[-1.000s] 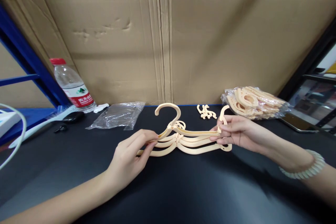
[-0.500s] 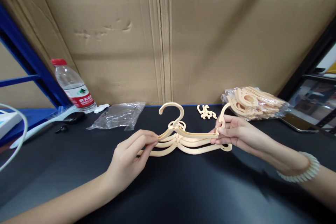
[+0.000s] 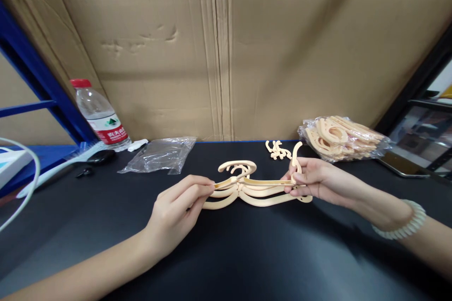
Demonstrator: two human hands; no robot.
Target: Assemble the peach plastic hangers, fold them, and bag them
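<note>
A cream plastic hanger point(image 3: 266, 182) is held level between both hands, its hook tilted back away from me. My left hand point(image 3: 180, 202) pinches its left arm. At the right end, my right hand point(image 3: 314, 178) grips the hanger's tip together with a small curved hook piece point(image 3: 296, 160) that sticks up from the fingers. Whether that piece is joined to the hanger is hidden by the fingers. Below and behind lie more cream hangers point(image 3: 263, 201), stacked on the black table point(image 3: 240, 254).
Several small curved pieces point(image 3: 278, 150) lie behind the hangers. A clear bag of cream hanger parts point(image 3: 342, 138) sits at the back right beside a phone point(image 3: 402, 167). Leftward are a flat plastic bag point(image 3: 158, 155), a water bottle point(image 3: 102, 117) and a white cable point(image 3: 35, 174).
The held hanger has tipped, its hook swinging from upright to leaning back. The small hook piece in my right hand has shifted slightly left and turned.
</note>
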